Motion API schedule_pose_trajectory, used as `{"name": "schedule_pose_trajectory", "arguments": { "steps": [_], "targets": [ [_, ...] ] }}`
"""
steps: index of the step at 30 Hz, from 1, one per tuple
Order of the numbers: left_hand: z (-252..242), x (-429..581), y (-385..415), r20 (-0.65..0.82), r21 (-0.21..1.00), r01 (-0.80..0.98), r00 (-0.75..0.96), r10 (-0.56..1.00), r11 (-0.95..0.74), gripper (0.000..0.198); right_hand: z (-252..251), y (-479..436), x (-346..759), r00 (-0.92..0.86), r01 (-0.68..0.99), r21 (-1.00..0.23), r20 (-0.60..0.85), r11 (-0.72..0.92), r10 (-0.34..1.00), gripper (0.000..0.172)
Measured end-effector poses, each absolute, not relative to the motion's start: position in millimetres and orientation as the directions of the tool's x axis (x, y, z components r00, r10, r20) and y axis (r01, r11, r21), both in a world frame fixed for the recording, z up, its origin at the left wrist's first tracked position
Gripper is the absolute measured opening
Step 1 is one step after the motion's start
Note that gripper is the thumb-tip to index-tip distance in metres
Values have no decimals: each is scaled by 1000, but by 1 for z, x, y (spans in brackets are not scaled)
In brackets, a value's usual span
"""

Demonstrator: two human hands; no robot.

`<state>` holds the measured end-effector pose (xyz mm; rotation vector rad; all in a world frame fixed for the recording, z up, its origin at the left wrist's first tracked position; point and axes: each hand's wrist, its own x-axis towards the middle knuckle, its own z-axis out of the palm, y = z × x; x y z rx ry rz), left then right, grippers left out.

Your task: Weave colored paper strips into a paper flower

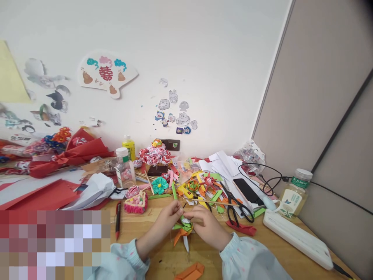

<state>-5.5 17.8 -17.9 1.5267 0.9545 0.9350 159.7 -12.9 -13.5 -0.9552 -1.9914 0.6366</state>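
Observation:
A folded paper flower [186, 226] with green, orange and white strips is between my hands, above the front of the table. My left hand [169, 216] pinches at its top, the thumb and fingers closed around the upper end. From the other side my right hand [204, 222] meets it there, its fingertips pressed together on the flower's top. The exact grip point is partly hidden by the fingers. Below, an orange folded paper strip [190, 271] lies on the wood. Black scissors [237, 208] rest to the right of my right hand.
Paper scraps, a yellow glue gun [184, 190], paper flowers [159, 186] and a phone [247, 191] crowd the table behind my hands. A white power strip [297, 237] and a drink bottle [294, 196] stand right. A pen [117, 221] and a pink heart-shaped box [135, 204] lie left.

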Motion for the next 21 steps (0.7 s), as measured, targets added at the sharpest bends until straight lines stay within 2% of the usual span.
{"name": "schedule_pose_trajectory", "arguments": {
  "steps": [5, 7, 10, 13, 17, 21],
  "targets": [
    [-21, -4, 17, 111, 982, 109, 338, 935, -156, 37, -10, -12, 161, -412, 334, -708, 484, 622, 772, 47],
    [-21, -3, 16, 106, 982, 110, 350, 931, -153, 37, -8, -11, 162, -418, 320, -722, 473, 613, 776, 41],
    [-18, -4, 15, 72, 986, 106, 423, 903, -128, 40, -7, -11, 161, -425, 305, -783, 398, 542, 813, 30],
    [-13, -6, 13, 20, 991, 104, 485, 874, -80, 44, -10, -12, 159, -411, 284, -842, 326, 459, 851, 27],
    [-9, -7, 12, -31, 995, 95, 459, 888, -15, 44, -18, -11, 158, -383, 246, -878, 302, 411, 873, 23],
    [-11, -6, 9, -97, 995, 77, 437, 894, 70, 43, -26, -8, 158, -375, 249, -893, 269, 376, 887, 25]
  ]
}}
